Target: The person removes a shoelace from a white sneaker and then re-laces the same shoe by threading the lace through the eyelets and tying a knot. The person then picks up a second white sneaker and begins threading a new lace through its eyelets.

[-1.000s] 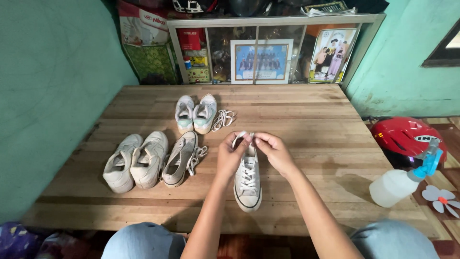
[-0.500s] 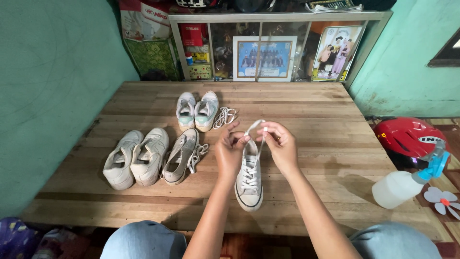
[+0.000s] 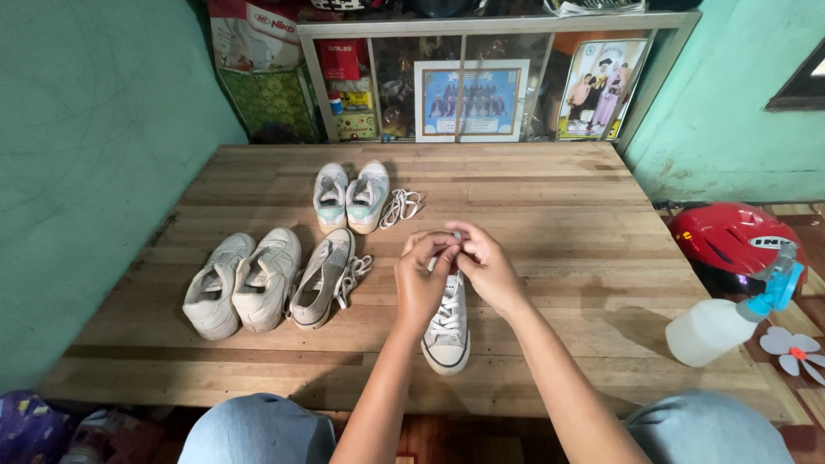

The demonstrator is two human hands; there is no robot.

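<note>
Lace (image 3: pixel 449 249), earlier raised, now pinched low over sneaker (image 3: pixel 448 331).

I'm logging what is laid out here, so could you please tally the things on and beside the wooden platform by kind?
White shoes: 6, one under both hands, a lone one, two pairs
Loose white laces: 2
Spray bottle: 1
Red helmet: 1
Total: 10

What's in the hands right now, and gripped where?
Both hands, left hand and right hand, pinch the white lace with their fingers near the top eyelets of the white sneaker, which sits on the wooden table.
</note>
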